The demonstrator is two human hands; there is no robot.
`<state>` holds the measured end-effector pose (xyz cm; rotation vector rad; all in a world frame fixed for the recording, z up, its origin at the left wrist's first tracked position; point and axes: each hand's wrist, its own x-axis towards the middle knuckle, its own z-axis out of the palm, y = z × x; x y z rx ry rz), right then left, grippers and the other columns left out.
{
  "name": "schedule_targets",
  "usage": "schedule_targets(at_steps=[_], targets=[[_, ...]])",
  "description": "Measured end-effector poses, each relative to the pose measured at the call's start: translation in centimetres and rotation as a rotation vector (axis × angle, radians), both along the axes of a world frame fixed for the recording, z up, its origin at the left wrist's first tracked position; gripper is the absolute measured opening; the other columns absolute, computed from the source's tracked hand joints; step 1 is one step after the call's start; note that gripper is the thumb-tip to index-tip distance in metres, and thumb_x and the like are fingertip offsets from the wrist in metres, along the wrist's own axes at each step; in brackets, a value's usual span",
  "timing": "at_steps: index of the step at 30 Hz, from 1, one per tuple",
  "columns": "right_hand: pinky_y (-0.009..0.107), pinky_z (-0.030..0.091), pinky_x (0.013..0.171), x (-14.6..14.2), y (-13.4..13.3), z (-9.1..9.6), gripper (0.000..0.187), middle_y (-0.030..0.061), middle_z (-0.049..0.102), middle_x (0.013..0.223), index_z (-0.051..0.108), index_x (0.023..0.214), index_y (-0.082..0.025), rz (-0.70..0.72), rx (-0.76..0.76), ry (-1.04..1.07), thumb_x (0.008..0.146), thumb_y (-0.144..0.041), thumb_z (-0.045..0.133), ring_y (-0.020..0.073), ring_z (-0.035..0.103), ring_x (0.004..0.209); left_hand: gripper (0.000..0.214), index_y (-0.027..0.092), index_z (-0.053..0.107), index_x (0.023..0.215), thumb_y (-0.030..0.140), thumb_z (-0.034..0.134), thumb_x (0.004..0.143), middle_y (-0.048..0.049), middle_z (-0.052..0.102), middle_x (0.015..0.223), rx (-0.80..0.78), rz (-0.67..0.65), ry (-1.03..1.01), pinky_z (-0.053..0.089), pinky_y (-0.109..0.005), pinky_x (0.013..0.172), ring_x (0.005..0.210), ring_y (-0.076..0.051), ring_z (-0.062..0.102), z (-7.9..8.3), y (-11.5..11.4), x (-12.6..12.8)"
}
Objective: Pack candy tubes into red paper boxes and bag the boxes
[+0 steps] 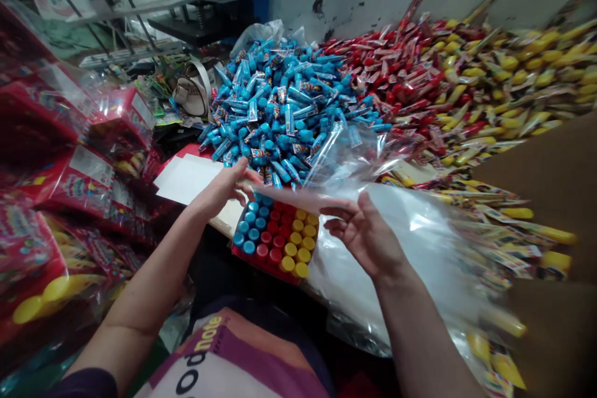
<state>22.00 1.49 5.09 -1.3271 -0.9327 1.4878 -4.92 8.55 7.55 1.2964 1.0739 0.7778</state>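
A thin whitish sheet (296, 198), perhaps plastic or card, spans the gap between my two hands. My left hand (233, 183) pinches its left end, fingers curled and partly hidden. On the other end, my right hand (366, 233) grips with thumb up and fingers bent. Just below the sheet sits an open red box (265, 272) packed with upright tubes: blue-capped tubes (249, 235) on the left, red-capped tubes (273, 239) in the middle, yellow-capped tubes (298, 245) on the right. The sheet covers part of the box's far side.
Beyond the box lie heaps of blue tubes (289, 93), red tubes (392, 68) and yellow tubes (522, 68). Clear plastic bags (401, 261) spread at the right, near a brown cardboard box (550, 199). Packed red boxes (79, 180) are stacked left. White card (186, 177) lies beside my left hand.
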Motion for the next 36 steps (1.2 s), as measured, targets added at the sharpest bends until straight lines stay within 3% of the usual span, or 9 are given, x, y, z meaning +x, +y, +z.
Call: schedule_targets(at_steps=[3, 5, 9, 12, 17, 21, 26, 32, 36], targets=[[0.033, 0.056, 0.07, -0.3, -3.0, -0.2, 0.057, 0.0118, 0.071, 0.107, 0.068, 0.101, -0.02, 0.102, -0.039, -0.022, 0.063, -0.061, 0.075, 0.0243, 0.069, 0.087, 0.04, 0.015, 0.07, 0.072, 0.054, 0.067, 0.076, -0.0078, 0.067, 0.093, 0.157, -0.178, 0.143, 0.053, -0.035, 0.078, 0.085, -0.022, 0.064, 0.4, -2.5, -1.1], [0.036, 0.057, 0.074, -0.7, -4.5, -0.6, 0.068, 0.0118, 0.068, 0.118, 0.063, 0.117, -0.022, 0.163, -0.06, -0.022, 0.058, -0.05, 0.082, 0.0267, 0.068, 0.094, 0.027, 0.018, 0.073, 0.086, 0.041, 0.075, 0.072, -0.0078, 0.066, 0.104, 0.279, -0.263, 0.216, 0.049, -0.041, 0.093, 0.102, -0.026, 0.061, 0.2, -3.7, -1.6], [0.039, 0.059, 0.075, -1.8, -5.5, -1.8, 0.09, 0.0111, 0.068, 0.115, 0.043, 0.141, -0.021, 0.165, -0.058, -0.055, 0.062, -0.04, 0.081, 0.0259, 0.07, 0.09, 0.06, 0.029, 0.063, 0.123, 0.037, 0.081, 0.066, -0.0092, 0.056, 0.13, 0.438, -0.297, 0.285, 0.038, -0.049, 0.107, 0.124, -0.031, 0.049, -1.0, -5.0, -1.6], [0.04, 0.059, 0.079, -2.3, -4.9, -2.9, 0.077, 0.0093, 0.07, 0.113, 0.053, 0.134, -0.02, 0.062, 0.049, -0.186, 0.062, -0.036, 0.079, 0.026, 0.069, 0.091, 0.069, 0.03, 0.058, 0.13, 0.035, 0.081, 0.065, -0.0094, 0.055, 0.131, 0.523, -0.245, 0.383, 0.042, -0.048, 0.104, 0.12, -0.031, 0.051, -2.3, -4.9, -0.9], [0.041, 0.055, 0.087, -2.4, -4.2, -3.8, 0.039, 0.0054, 0.072, 0.108, 0.072, 0.104, -0.023, -0.092, 0.272, -0.441, 0.067, -0.036, 0.074, 0.0248, 0.068, 0.092, 0.026, 0.027, 0.071, 0.105, 0.028, 0.067, 0.08, -0.0062, 0.066, 0.102, 0.72, -0.088, 0.502, 0.052, -0.04, 0.087, 0.096, -0.024, 0.062, -4.0, -3.9, 0.0], [0.037, 0.058, 0.078, -2.2, -5.0, -4.3, 0.04, 0.0049, 0.074, 0.101, 0.072, 0.104, -0.023, -0.063, 0.259, -0.465, 0.068, -0.039, 0.075, 0.0227, 0.069, 0.084, 0.029, 0.027, 0.069, 0.111, 0.032, 0.066, 0.082, -0.0074, 0.066, 0.11, 0.769, -0.114, 0.45, 0.052, -0.039, 0.088, 0.102, -0.024, 0.062, -4.3, -4.8, -0.8], [0.036, 0.058, 0.075, -2.5, -5.8, -5.1, 0.041, 0.0054, 0.074, 0.101, 0.072, 0.105, -0.023, -0.095, 0.255, -0.496, 0.069, -0.04, 0.075, 0.0223, 0.07, 0.081, 0.025, 0.027, 0.07, 0.108, 0.029, 0.065, 0.083, -0.0084, 0.069, 0.107, 1.028, 0.061, 0.52, 0.05, -0.038, 0.085, 0.096, -0.023, 0.064, -5.5, -8.6, -1.9], [0.035, 0.058, 0.075, -2.8, -5.3, -4.9, 0.039, 0.0054, 0.074, 0.1, 0.071, 0.107, -0.022, -0.118, 0.288, -0.497, 0.072, -0.039, 0.073, 0.0212, 0.069, 0.081, 0.035, 0.027, 0.058, 0.127, 0.03, 0.051, 0.093, -0.0061, 0.068, 0.121, 1.16, -0.498, 0.591, 0.041, -0.035, 0.098, 0.115, -0.022, 0.059, -7.1, -10.9, 0.3], [0.035, 0.057, 0.075, -2.8, -5.3, -4.8, 0.038, 0.0054, 0.073, 0.1, 0.071, 0.105, -0.021, -0.115, 0.309, -0.51, 0.072, -0.041, 0.072, 0.0214, 0.068, 0.082, 0.042, 0.025, 0.047, 0.137, 0.032, 0.047, 0.096, -0.0066, 0.06, 0.133, 1.144, -0.656, 0.628, 0.031, -0.035, 0.109, 0.128, -0.02, 0.051, -8.2, -11.2, 1.6]])
